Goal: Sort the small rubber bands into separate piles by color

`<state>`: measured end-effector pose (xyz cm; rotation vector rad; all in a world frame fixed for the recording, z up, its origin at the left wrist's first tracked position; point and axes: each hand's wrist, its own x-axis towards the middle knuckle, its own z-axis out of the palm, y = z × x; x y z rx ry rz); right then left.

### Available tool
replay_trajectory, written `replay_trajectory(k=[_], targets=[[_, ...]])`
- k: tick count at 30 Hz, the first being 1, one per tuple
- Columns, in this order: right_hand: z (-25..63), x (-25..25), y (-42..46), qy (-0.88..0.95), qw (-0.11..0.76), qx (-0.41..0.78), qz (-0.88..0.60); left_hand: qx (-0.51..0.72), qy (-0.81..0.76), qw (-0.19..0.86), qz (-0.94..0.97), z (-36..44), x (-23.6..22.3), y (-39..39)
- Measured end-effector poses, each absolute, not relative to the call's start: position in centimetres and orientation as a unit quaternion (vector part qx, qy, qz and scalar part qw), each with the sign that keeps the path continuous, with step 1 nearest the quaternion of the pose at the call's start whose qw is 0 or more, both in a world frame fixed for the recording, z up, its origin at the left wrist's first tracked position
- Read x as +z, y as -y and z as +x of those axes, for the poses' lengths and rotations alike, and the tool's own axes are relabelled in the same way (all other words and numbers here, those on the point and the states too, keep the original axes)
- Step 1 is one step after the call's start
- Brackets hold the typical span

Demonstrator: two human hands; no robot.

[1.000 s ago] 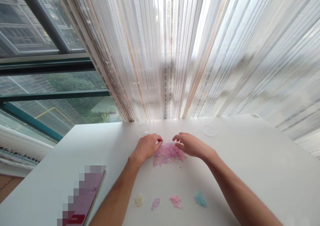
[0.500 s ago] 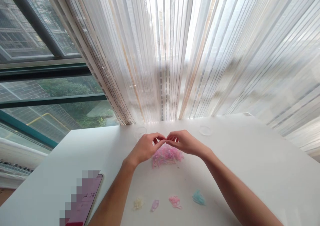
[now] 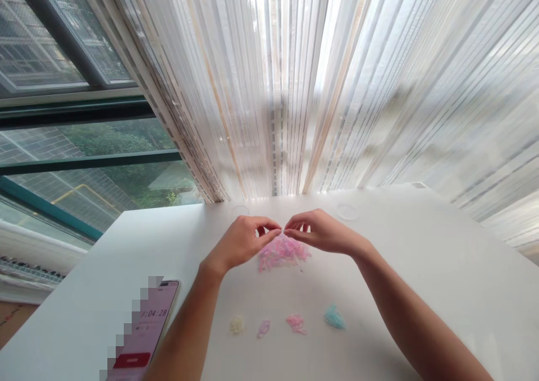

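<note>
Left hand point(image 3: 244, 239) and right hand point(image 3: 322, 230): thumb and fingers pinched, nearly meeting above pile point(image 3: 283, 253), toward far edge of bench point(image 3: 269, 297); whether either grip holds anything, can't tell. Pink bands point(image 3: 296, 324), teal bands point(image 3: 335, 317) nearer the near edge.
</note>
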<state>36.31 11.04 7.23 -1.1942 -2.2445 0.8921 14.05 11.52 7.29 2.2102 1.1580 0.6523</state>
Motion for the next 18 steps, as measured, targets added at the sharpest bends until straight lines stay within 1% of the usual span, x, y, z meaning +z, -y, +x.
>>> replay_trajectory(k=[5, 10, 18], targets=[[36.4, 8.2, -10.1, 0.827, 0.22, 0.3, -0.422, 0.235, -0.433, 0.274, 0.826, 13.7, 8.1, -11.0], [36.5, 9.0, -9.2, 0.826, 0.232, 0.27, -0.436, 0.258, -0.428, 0.272, 0.822, 13.7, 8.8, -10.4], [36.9, 9.5, -9.0, 0.826, 0.231, 0.269, -0.439, 0.266, -0.42, 0.275, 0.823, 13.8, 9.0, -10.1]])
